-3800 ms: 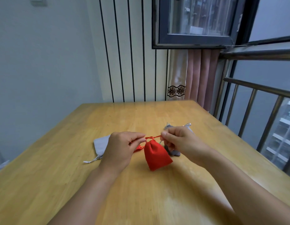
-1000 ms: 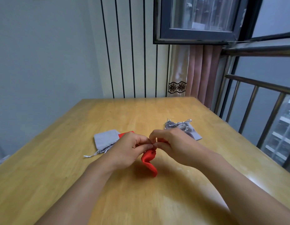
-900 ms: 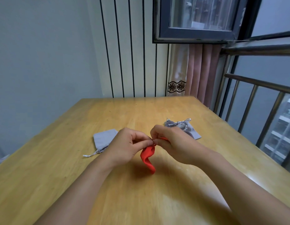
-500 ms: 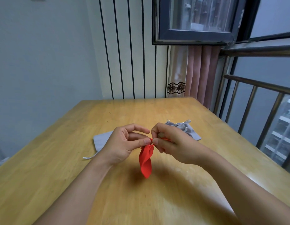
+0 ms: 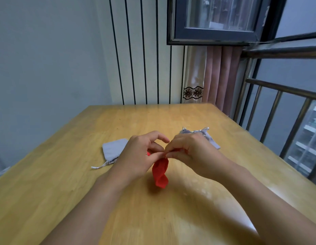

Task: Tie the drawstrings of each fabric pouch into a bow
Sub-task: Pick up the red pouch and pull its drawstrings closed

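Both hands, left hand (image 5: 136, 156) and right hand (image 5: 190, 149), pinch the red pouch (image 5: 160, 172) at its neck, dangling it, probably to work its drawstrings into a bow.

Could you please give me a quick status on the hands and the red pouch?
Left hand and right hand both pinching strings at red pouch neck. Pouch hangs, twisted. Bow not visible. Nothing in the way.

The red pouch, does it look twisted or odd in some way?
Yes. The red pouch hangs from its top, pinched by the left hand and right hand, and its body is twisted instead of flat. No damage shows.
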### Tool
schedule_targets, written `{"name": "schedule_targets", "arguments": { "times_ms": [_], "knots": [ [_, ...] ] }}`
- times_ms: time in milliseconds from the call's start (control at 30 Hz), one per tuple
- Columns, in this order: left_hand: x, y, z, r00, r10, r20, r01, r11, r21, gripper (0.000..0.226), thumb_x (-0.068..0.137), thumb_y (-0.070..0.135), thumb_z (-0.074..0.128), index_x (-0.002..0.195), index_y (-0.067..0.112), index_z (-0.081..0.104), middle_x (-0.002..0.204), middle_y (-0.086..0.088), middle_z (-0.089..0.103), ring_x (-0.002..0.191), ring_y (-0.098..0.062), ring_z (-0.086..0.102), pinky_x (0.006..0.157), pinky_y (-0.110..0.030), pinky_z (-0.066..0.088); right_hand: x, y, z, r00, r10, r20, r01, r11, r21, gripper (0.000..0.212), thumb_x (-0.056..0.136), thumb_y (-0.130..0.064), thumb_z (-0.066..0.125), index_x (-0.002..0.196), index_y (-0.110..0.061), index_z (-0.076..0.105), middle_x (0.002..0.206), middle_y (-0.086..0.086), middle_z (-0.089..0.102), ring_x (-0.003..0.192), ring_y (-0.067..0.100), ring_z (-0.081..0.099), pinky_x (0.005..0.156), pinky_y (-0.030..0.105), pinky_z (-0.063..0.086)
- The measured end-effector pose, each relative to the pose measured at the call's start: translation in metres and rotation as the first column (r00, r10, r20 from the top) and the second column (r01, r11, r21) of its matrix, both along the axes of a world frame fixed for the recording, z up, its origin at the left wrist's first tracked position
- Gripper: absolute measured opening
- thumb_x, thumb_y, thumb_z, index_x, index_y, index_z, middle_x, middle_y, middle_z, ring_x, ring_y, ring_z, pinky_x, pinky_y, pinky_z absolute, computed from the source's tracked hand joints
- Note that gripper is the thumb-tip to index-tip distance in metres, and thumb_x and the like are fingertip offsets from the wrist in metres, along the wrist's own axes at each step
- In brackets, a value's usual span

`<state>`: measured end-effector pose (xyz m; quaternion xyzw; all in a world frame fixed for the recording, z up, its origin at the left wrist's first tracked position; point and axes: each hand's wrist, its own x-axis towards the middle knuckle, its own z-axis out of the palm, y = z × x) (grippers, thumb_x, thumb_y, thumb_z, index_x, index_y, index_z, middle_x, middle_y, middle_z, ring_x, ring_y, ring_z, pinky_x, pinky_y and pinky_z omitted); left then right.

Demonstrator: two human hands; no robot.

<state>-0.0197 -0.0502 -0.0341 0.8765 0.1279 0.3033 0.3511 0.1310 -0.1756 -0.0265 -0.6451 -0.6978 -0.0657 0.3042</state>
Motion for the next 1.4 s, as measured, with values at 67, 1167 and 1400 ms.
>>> {"name": "schedule_targets", "arguments": {
  "times_ms": [67,1167,1400],
  "knots": [
    [-0.001,-0.002,0.001,0.998,-0.061,0.000,0.061,0.991,-0.122,0.031,0.082,0.005,0.076,0.105,0.021,0.064,0.077,0.006,0.077,0.078,-0.009,0.073,0.077,-0.026,0.057,0.000,0.001,-0.003,0.991,0.031,-0.127,-0.024,0.998,0.059,0.006,0.084,-0.020,0.078,0.086,-0.025,0.079,0.073,-0.017,0.062,0.068,0.004,0.059,0.065,0.011,0.039],
    [0.009,-0.008,-0.011,0.960,0.150,0.236,-0.093,0.968,-0.234,0.005,0.079,0.009,0.079,0.077,0.013,0.078,0.069,0.001,0.075,0.067,-0.015,0.074,0.068,-0.041,0.061,0.012,0.015,-0.024,0.393,0.026,-0.919,-0.148,0.988,-0.035,0.026,0.076,-0.017,0.080,0.089,0.005,0.075,0.079,0.017,0.068,0.061,0.011,0.048,0.056,0.020,0.040],
    [0.009,-0.004,-0.005,0.945,0.119,0.305,0.065,0.844,-0.533,0.020,0.065,0.010,0.084,0.081,0.007,0.072,0.076,-0.018,0.074,0.080,-0.045,0.070,0.082,-0.058,0.057,0.015,0.015,-0.024,0.330,0.081,-0.940,-0.278,0.961,-0.015,0.036,0.084,-0.017,0.076,0.103,0.012,0.065,0.092,0.020,0.061,0.060,0.012,0.041,0.060,0.022,0.035]
  ]
}}
